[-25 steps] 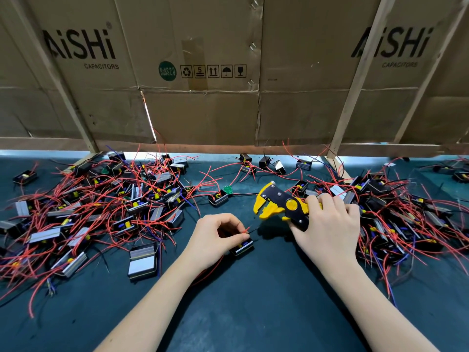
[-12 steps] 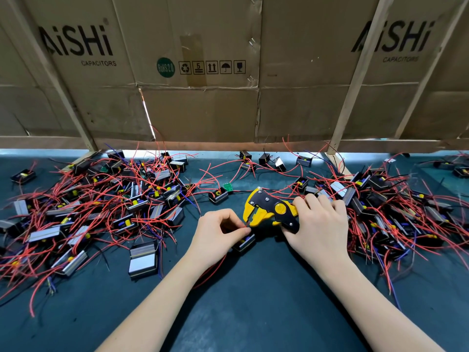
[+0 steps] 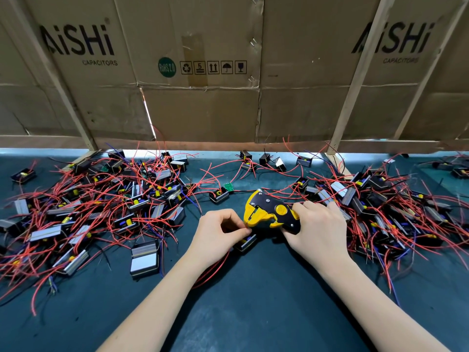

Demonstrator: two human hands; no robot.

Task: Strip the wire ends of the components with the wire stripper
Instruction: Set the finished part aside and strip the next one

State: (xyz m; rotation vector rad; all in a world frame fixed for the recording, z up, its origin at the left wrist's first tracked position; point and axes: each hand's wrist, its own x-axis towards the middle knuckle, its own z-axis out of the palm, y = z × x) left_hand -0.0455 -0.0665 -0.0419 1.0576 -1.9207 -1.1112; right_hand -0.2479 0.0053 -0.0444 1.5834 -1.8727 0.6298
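My right hand (image 3: 318, 228) grips the handles of a yellow and black wire stripper (image 3: 269, 212), whose jaws point left. My left hand (image 3: 219, 232) pinches a thin red wire end right at the stripper's jaws. A small black component (image 3: 245, 243) lies on the dark mat just below my left fingers, and its red wires (image 3: 212, 271) run back under my left wrist. The wire tip inside the jaws is too small to make out.
A large pile of black components with red wires (image 3: 101, 207) covers the mat on the left, another pile (image 3: 385, 207) on the right. A silver-faced block (image 3: 144, 260) lies near my left forearm. A cardboard wall (image 3: 203, 97) stands behind. Dark mat (image 3: 253, 313) shows between my arms.
My right hand brought the wire stripper left and down until its jaws met the fingers of my left hand. My left hand has stayed over the small component.
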